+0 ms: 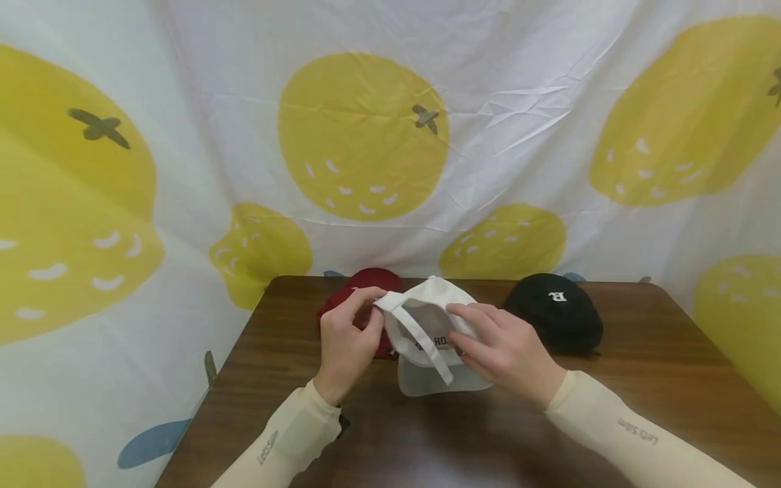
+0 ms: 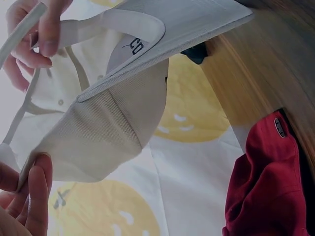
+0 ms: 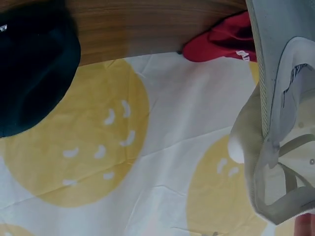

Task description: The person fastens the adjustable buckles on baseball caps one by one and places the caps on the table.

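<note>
A white baseball cap [image 1: 436, 293] is held above the table between both hands, its opening toward me and its brim [image 1: 427, 383] low. Dark lettering shows through the opening. My left hand [image 1: 348, 339] pinches the cap's back edge at the left, where a loose strap [image 1: 421, 335] hangs across the opening. On the other side, my right hand [image 1: 506, 342] grips the edge between fingers and thumb, as the left wrist view shows. In the right wrist view the cap [image 3: 248, 142] fills the right side, and most of the right hand is out of sight.
A red cap [image 1: 373, 276] lies behind the left hand, partly hidden. At the back right sits a black cap [image 1: 549, 315] with a white letter. The brown wooden table [image 1: 262, 407] meets a lemon-print cloth [image 1: 506, 169] at its back and sides.
</note>
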Available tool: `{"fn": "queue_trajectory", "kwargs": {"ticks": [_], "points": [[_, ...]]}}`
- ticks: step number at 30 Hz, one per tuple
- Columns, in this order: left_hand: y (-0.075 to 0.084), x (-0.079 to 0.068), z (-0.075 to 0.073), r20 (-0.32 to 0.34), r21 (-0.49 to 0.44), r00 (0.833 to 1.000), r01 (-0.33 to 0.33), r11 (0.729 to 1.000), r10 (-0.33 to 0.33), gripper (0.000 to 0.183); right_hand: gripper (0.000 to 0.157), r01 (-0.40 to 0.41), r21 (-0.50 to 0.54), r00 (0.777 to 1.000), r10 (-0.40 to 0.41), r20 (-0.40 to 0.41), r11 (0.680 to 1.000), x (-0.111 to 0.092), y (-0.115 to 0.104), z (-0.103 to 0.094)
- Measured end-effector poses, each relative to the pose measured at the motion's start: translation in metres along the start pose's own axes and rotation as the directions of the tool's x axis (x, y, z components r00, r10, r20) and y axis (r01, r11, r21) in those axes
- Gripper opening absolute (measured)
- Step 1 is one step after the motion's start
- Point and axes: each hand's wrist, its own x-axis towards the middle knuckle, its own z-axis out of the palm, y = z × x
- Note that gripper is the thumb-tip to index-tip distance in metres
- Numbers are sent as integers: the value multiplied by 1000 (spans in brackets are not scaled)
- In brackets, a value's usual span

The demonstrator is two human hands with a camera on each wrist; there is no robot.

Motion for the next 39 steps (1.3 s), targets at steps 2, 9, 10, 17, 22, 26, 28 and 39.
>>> {"fn": "queue_trajectory", "kwargs": {"ticks": [2, 9, 10, 17, 22, 26, 28, 39], "points": [[0, 0, 0, -1, -2, 1000, -6, 1000, 6, 18, 19, 3, 7, 1000, -3, -13, 1000, 1, -1, -3], [-2, 1, 0, -17, 22, 999, -48, 999, 48, 18, 22, 4, 31, 995, 0, -103, 1000, 11, 1, -9], [-3, 1, 0, -19, 27, 998, -55, 998, 56, 18, 23, -4, 32, 993, 8, -121, 999, 13, 1, -9], [-2, 2, 0, -46, 100, 991, -122, 987, 127, 17, 21, -81, 28, 978, 85, -190, 996, 28, 0, -15], [-1, 3, 1, -55, 171, 984, -158, 972, 170, 16, 22, -94, 56, 976, 103, -192, 994, 38, 3, -19], [2, 2, 5, -48, 232, 969, -225, 946, 242, 20, 23, -136, 75, 974, 147, -171, 988, 42, 4, -21], [4, 1, 7, -40, 267, 954, -277, 923, 297, 23, 24, -169, 80, 971, 180, -157, 982, 42, 3, -22], [17, -3, 21, 219, 457, 671, -712, 533, 708, 21, 19, -447, 207, 877, 472, -93, 871, 37, 13, -26]]}}
